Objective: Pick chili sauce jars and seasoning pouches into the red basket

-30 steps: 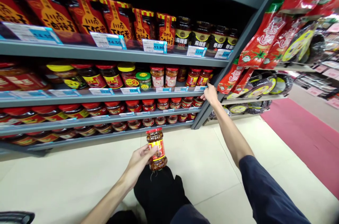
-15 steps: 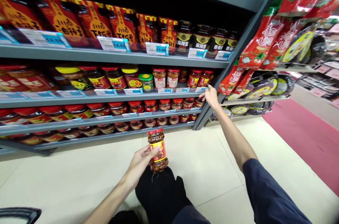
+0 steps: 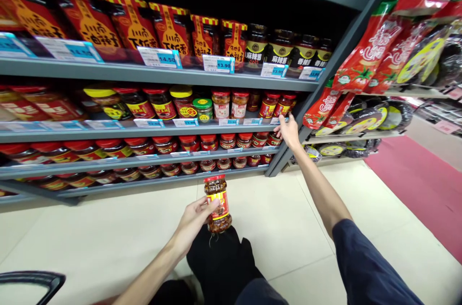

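In my left hand [image 3: 195,221] is a glass jar of chili sauce [image 3: 223,206] with a red lid and a red-and-yellow label. The thumb lies across its front, and the jar is upright above my dark-clothed knee. My right hand [image 3: 288,132] reaches to the right end of the shelf edge [image 3: 238,129], fingers apart and holding nothing. Its fingertips are by a price tag [image 3: 278,121], just below two red-lidded jars with red-and-yellow labels [image 3: 269,105]. Whether the fingers touch the shelf edge, I cannot tell.
Boxed chili sauces [image 3: 133,23] and dark jars [image 3: 279,47] line the shelf above. Rows of red-lidded jars [image 3: 166,145] fill the lower shelves. Past the grey upright [image 3: 325,71] hang red tomato packets [image 3: 364,55]. A black curved bar [image 3: 54,278] stands at the lower left.
The view has shifted slightly, so the shelves sit a little farther right. The left hand still holds the jar. The right hand stays at the shelf edge, its fingers a bit more spread.
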`<state>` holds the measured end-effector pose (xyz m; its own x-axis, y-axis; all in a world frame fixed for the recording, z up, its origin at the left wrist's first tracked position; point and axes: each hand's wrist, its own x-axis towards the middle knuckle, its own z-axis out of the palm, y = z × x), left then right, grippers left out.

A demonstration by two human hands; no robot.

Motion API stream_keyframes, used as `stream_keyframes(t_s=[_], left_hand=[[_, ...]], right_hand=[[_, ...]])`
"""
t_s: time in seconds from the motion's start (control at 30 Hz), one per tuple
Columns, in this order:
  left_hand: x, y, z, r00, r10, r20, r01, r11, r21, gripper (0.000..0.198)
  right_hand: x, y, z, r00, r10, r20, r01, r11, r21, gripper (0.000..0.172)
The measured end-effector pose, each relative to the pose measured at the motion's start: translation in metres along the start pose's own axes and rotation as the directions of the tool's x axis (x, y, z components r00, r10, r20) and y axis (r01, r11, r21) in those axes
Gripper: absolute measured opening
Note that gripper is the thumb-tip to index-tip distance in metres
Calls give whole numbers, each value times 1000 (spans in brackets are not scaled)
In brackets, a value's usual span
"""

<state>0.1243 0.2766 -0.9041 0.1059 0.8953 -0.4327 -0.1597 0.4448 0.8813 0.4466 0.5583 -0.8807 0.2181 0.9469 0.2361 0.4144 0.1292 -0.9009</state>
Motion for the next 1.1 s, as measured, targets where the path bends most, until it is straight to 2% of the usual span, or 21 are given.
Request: stream_keyframes(t_s=[0.07,0.13,0.2,0.27,0.33,0.4,0.5,0.6,0.7,0.8,0.87,0.93,1.03,1.1], left_hand=[[-1,0,0,1000,3,-4,-3,1000,3,65],[-1,-1,1,1000,1,-15,-1,1000,7,64],[0,-1,0,1000,-1,-21,1,1000,3,63],[1,-1,0,1000,-4,-24,4,1000,-10,67],[3,-2,0,999,-11,-35,11,1000,-7,71],[4,-2,1,999,-19,-44,19,1000,16,72],[4,-1,3,999,-35,-36,36,999,35,73],[4,0,7,999,-39,-15,40,999,30,77],[3,-1,9,1000,-24,1,24,999,34,78],[3,-2,9,1000,-15,8,15,999,38,76],[2,-3,8,1000,-8,2,8,999,40,74],[1,-4,7,1000,-5,-7,5,999,38,73],[-2,-4,6,1000,-7,-12,8,999,36,74],[-3,-3,5,1000,-6,-17,7,999,37,74]], right_hand=[[-25,-1,5,998,-10,-57,12,999,48,73],[-64,1,14,998,6,-69,4,991,131,68],[-111,9,25,996,30,80,-46,978,205,61],[-157,21,37,963,65,260,-128,964,232,54],[-192,33,47,932,95,349,-182,957,226,51],[-213,42,53,919,116,376,-208,954,215,51],[-222,42,54,917,97,386,-188,960,206,50],[-214,33,49,934,44,354,-122,972,201,46],[-189,20,39,962,17,274,-72,979,192,46],[-143,8,26,996,-62,59,52,988,148,50],[-104,4,17,966,-206,-157,214,976,32,54],[-64,2,10,917,-294,-268,276,956,-102,60],[-18,5,2,914,-287,-287,228,948,-223,67],[1,7,-1,921,-272,-279,205,947,-247,65]])
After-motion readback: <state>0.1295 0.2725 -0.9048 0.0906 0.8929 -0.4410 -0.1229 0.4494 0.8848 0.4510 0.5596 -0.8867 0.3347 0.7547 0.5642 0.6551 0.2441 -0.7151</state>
